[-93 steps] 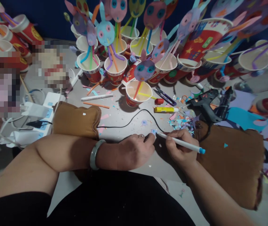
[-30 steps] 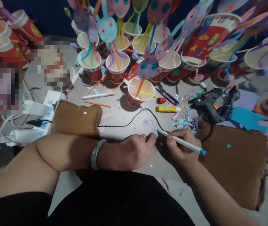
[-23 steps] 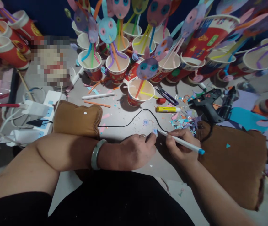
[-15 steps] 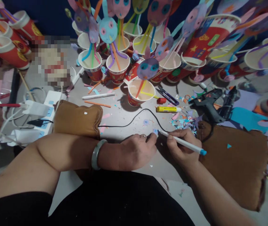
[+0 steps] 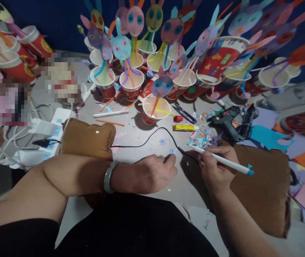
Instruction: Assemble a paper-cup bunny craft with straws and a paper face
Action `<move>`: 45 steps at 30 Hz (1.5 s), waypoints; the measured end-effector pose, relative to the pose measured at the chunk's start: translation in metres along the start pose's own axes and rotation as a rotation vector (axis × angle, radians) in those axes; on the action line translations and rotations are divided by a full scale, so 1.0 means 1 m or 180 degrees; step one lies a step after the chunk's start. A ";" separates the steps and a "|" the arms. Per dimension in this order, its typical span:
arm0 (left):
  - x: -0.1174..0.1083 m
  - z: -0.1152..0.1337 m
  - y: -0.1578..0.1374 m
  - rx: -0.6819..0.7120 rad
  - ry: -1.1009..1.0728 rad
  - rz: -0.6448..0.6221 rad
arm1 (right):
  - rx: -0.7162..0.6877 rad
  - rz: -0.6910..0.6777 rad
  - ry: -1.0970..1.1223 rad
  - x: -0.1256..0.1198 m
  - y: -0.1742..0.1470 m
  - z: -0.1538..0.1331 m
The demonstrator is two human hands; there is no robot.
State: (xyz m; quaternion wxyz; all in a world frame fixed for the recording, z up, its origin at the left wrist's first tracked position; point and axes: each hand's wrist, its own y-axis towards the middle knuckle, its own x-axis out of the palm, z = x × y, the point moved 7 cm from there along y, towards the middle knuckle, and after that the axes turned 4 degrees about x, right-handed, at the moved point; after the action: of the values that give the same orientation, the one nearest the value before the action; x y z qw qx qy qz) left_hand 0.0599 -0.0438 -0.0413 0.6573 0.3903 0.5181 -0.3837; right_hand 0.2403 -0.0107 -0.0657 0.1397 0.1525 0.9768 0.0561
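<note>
My right hand (image 5: 219, 167) is closed around a white marker pen (image 5: 224, 159) with a blue end. The pen's tip points left, raised off the table and apart from the paper pieces. My left hand (image 5: 155, 174), with a bracelet on its wrist, rests on the table with its fingers bent together. Its thumb and forefinger pinch a small purple paper piece (image 5: 173, 151) with a blue mark on it. A small purple paper disc (image 5: 162, 141) bearing a blue H-like mark lies just beyond. Between the hands runs a thin black cable (image 5: 152, 134).
Paper cups (image 5: 156, 110) with straw-legged paper faces crowd the back. A yellow glue pen (image 5: 186, 127), thread snips (image 5: 186, 113), a black glue gun (image 5: 229, 121) and paper scraps lie ahead. Brown cushions (image 5: 88, 137) flank the hands; a power strip (image 5: 58, 121) sits left.
My right hand has moved right with the marker, taking its tip away from the small purple piece. My left hand stays nearly in place. The view has shifted slightly.
</note>
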 end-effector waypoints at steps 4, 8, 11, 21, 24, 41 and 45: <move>-0.008 -0.006 0.006 -0.0039 -0.0792 -0.0237 | 0.0355 -0.0294 0.1155 0.006 0.010 -0.012; -0.009 -0.031 0.012 -0.0727 -0.1744 -0.0647 | 0.0461 -0.1141 0.1799 0.020 0.009 -0.024; -0.010 -0.047 0.015 -0.1109 -0.2020 -0.0611 | 0.0612 -0.1344 0.1793 0.024 0.003 -0.021; -0.006 -0.053 0.017 -0.1167 -0.2036 -0.0316 | 0.0663 -0.1022 0.1354 0.024 0.004 -0.013; -0.007 -0.052 0.018 -0.1112 -0.1957 -0.0260 | 0.0748 -0.0984 0.1276 0.023 0.003 -0.010; -0.013 -0.057 0.014 -0.1202 -0.1576 -0.0156 | 0.0798 -0.1176 0.0788 0.018 0.001 -0.010; -0.012 -0.056 0.014 -0.1169 -0.1127 -0.0357 | 0.0829 -0.1309 0.0725 0.022 -0.001 -0.014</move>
State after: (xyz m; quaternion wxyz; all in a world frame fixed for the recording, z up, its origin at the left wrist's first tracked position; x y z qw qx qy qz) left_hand 0.0489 0.0142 -0.0368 0.7753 0.1618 0.4769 -0.3813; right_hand 0.2160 -0.0054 -0.0583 0.0166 -0.0398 0.9956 -0.0828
